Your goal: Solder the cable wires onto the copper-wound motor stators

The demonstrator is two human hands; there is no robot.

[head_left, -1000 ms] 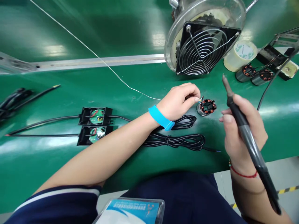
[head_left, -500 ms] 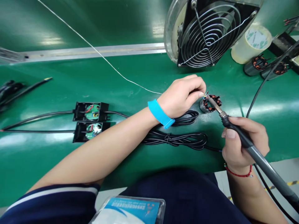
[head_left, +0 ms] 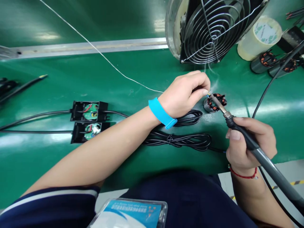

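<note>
My right hand (head_left: 254,142) is wrapped round the dark grip of a soldering iron (head_left: 268,161). The iron's tip reaches a small motor stator (head_left: 209,106) with copper windings, standing on the green bench. Just above the stator, my left hand (head_left: 186,90) is closed in a pinch at thin yellow and blue leads (head_left: 208,94) beside the tip. A thin strand of solder wire (head_left: 106,61) runs from the upper left to behind this hand; its end between the fingers is hidden. Faint smoke rises from the tip.
A fan (head_left: 213,36) with a wire grille stands behind the stator. Tape rolls (head_left: 247,47) and two more stators (head_left: 260,63) are at the right. Coiled black cables (head_left: 180,141) and two open black boxes with circuit boards (head_left: 90,110) lie near my left forearm.
Smoke now rises between the iron's tip and the fan. Both hands keep nearly the same pose at the stator, while the view has shifted slightly.
</note>
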